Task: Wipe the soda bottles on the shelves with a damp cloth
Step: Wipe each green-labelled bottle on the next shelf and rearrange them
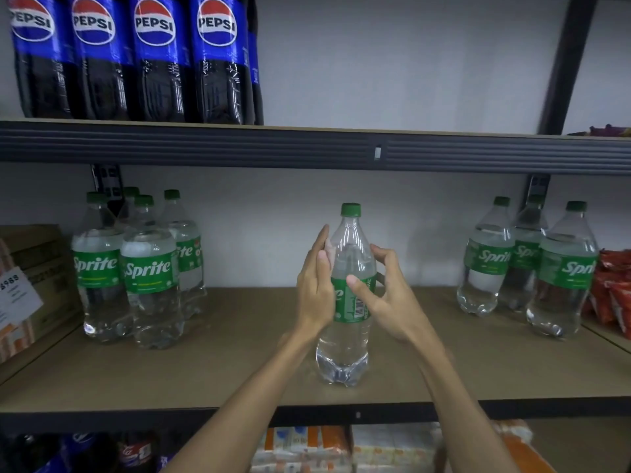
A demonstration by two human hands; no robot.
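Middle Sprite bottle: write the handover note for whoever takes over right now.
Left hand: fingers straight, flat against the left side of the middle Sprite bottle.
Right hand: fingers curved at its right side, thumb over the label; whether it holds firmly cannot be told.
The bottle stands upright, alone, mid-shelf. Four Sprite bottles stand to the left, three Sprite bottles to the right, Pepsi bottles above.
Done: cannot tell which are wiped; no cloth in view.
To do: fetch the cloth, then wipe.
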